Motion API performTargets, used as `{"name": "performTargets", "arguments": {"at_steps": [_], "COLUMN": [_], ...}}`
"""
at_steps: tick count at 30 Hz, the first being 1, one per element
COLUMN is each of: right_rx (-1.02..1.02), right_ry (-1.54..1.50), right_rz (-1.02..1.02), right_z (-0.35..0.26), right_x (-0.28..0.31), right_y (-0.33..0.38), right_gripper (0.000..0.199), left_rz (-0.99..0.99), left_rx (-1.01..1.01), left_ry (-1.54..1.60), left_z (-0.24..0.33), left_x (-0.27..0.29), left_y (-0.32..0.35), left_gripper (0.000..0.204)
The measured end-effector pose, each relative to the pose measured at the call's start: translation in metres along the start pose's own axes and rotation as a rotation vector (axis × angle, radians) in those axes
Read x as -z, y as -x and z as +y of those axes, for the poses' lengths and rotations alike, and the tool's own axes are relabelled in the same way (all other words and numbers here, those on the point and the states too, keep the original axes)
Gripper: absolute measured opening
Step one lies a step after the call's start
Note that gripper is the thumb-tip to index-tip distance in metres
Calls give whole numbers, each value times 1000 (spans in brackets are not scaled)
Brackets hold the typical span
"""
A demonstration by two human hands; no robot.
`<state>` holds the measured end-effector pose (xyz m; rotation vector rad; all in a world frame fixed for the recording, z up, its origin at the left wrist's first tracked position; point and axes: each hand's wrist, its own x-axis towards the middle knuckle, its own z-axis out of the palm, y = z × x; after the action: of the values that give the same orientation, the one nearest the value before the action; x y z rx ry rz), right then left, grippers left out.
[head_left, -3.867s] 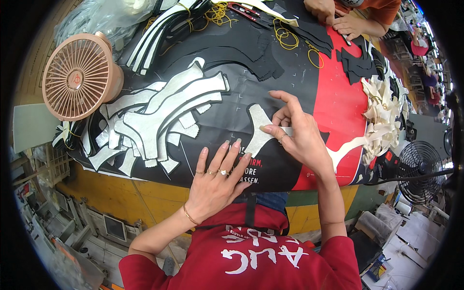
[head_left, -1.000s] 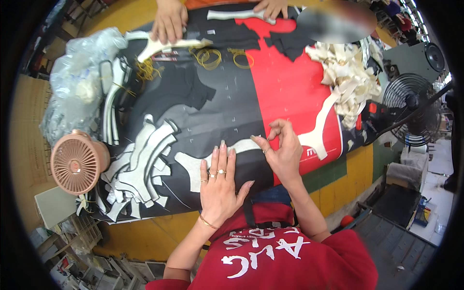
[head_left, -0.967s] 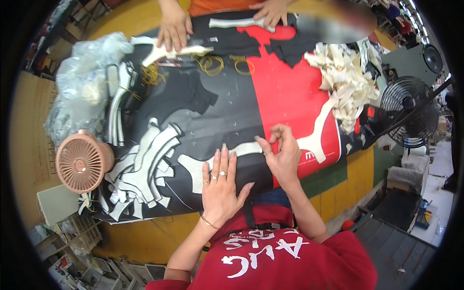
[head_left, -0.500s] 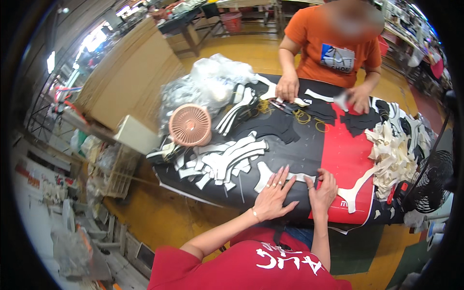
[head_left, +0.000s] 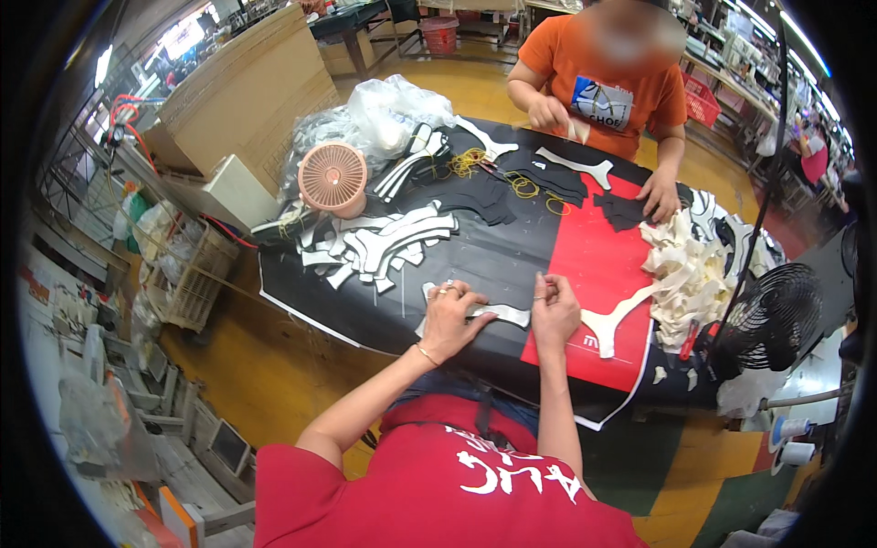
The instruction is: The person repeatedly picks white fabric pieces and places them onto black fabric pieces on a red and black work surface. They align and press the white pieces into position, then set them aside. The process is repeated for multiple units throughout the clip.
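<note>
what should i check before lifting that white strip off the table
1. Left hand flat on the white strip: ok.
2. Right hand pinching at the strip's right end: cannot tell, fingertips too small to see.
3. Strip lying flat on the black cover: ok.
4. Y-shaped piece apart from the right hand: ok, a gap shows.
5. Co-worker's hands away from the strip: ok, at the far edge.
6. Black fan off to the right, past the pile of cream pieces: ok.
</note>
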<state>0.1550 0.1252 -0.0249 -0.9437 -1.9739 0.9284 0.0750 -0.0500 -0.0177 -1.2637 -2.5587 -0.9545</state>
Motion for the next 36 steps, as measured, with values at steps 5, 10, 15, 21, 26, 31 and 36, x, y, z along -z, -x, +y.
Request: {"name": "performTargets", "arguments": {"at_steps": [5,10,15,21,26,31,36], "right_rx": [131,69,34,21,33,120,204], "right_ry": [58,-26,8,71,123,258,291], "right_rz": [31,-1,-21,3,84,-28,-76], "right_z": [6,9,3,-5,-11,-32,-65], "right_x": [-4,-3,0,-1,-3,-26,-107], "right_y": [-2,0,1,-2,0,-8,-73], "right_gripper": [24,23,21,19,19,18,29], "left_rz": [90,75,101,23,-149,-122,-166], "left_rx": [-146,-299,-294,-75,-107,-54,-50], "left_ry": [65,-13,-221,-452,-36,-47,-52], "left_z": [-1,-9,-68,-114,-64,-54,-53], "left_x": [-1,11,58,77,26,14,21], "left_y": [-6,-11,-63,-102,-40,-28,-32], "left_gripper": [28,22,21,61,60,61,59]}}
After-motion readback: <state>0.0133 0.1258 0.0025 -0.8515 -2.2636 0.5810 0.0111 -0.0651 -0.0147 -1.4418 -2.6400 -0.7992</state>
